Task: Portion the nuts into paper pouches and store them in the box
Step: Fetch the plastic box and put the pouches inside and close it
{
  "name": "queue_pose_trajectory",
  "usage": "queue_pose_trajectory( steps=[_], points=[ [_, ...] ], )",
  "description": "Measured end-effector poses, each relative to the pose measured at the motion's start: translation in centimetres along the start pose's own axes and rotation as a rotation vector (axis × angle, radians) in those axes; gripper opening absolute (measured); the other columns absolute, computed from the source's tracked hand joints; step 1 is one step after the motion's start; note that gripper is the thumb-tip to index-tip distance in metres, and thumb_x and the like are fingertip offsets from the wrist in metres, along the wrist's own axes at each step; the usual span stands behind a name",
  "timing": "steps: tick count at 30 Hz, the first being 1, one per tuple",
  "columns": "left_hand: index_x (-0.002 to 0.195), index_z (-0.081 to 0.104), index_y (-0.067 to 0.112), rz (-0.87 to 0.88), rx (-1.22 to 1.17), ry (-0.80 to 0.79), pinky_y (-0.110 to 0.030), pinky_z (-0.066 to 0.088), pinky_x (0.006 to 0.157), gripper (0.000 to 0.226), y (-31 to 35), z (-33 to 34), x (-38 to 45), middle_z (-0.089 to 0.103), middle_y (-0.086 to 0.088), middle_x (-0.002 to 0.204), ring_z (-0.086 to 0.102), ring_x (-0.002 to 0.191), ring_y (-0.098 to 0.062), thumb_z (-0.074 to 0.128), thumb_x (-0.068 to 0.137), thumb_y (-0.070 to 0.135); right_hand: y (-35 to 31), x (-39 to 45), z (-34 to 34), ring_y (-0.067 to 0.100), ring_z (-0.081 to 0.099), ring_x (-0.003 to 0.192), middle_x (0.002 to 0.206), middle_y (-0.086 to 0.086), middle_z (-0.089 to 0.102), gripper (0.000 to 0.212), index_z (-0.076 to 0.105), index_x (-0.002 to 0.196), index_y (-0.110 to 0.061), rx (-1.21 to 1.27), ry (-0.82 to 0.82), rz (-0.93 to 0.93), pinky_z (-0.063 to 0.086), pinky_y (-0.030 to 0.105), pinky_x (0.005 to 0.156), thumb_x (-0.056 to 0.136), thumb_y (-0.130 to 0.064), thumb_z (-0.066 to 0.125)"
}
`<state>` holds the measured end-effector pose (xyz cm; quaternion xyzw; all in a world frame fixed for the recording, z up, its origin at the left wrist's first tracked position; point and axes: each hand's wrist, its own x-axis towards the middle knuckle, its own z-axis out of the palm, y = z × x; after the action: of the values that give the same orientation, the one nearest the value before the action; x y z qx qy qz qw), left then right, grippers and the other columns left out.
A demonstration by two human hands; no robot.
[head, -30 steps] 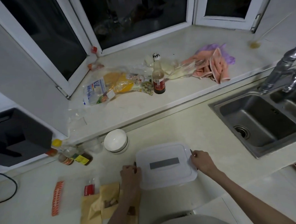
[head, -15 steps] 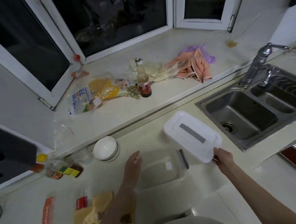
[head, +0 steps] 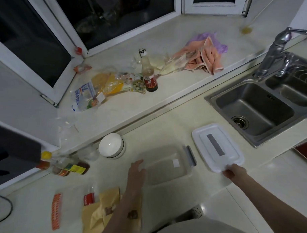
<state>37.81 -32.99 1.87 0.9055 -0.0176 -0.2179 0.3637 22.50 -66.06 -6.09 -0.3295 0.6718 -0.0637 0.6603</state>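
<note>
Both hands apart, lid lowered beside opened box

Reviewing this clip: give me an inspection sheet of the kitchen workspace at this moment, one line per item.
Surface: pale stone counter, with a raised window ledge behind it.
Job's things: clear box open and apparently empty; white lid lying flat to its right; brown paper pouches at the front left.
Clutter: white bowl, sauce bottle, plastic bags, pink cloth, small bottles, orange strip.
Grippers: left hand rests with straight fingers against the box's left side; right hand pinches the lid's near edge.
Cables: black cable at the left edge.
Surroundings: steel sink, tap, dark windows.
</note>
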Motion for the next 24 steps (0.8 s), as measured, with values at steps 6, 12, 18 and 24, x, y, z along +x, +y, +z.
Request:
queue_pose_trajectory(
  steps=[6,12,18,24],
  points=[
    [0.132,0.055,0.009,-0.008,-0.132,0.057,-0.04,0.035,0.11,0.044,-1.0,0.3,-1.2,0.044,-0.009,0.146,0.039,0.136,-0.025,0.048,0.091,-0.005,-1.7,-3.4,3.0,0.027,0.052,0.067,0.088,0.013,0.054,0.017,0.059,0.101,-0.001,-0.29,0.0,-0.255,0.053,0.024,0.056,0.09,-0.001,0.046],
    [0.112,0.062,0.014,-0.084,-0.202,0.156,-0.041,0.048,0.091,0.022,-3.5,-1.0,-2.3,0.062,-0.012,0.114,0.059,0.104,-0.028,0.052,0.094,0.005,-1.9,-11.9,9.7,0.018,0.054,0.058,0.064,0.007,0.061,0.033,0.067,0.073,-0.008,-0.362,-0.3,-0.619,0.048,0.031,0.061,0.079,0.01,0.041],
    [0.121,0.056,0.011,-0.217,-0.236,0.221,-0.038,0.047,0.092,0.025,-10.2,-4.0,-5.1,0.06,-0.009,0.118,0.057,0.1,-0.022,0.049,0.098,0.01,2.9,-20.9,16.4,0.013,0.052,0.049,0.058,0.005,0.059,0.038,0.065,0.07,-0.01,-0.532,-0.695,-0.652,0.045,0.022,0.047,0.075,0.015,0.037],
    [0.119,0.056,0.009,-0.374,-0.392,0.302,-0.046,0.051,0.088,0.023,-17.3,-8.3,-8.0,0.062,-0.011,0.107,0.059,0.097,-0.029,0.051,0.097,0.008,11.2,-25.5,20.4,0.015,0.055,0.05,0.063,0.008,0.059,0.033,0.062,0.075,-0.008,-0.765,-0.92,-0.387,0.047,0.019,0.047,0.078,0.014,0.038]
  ],
)
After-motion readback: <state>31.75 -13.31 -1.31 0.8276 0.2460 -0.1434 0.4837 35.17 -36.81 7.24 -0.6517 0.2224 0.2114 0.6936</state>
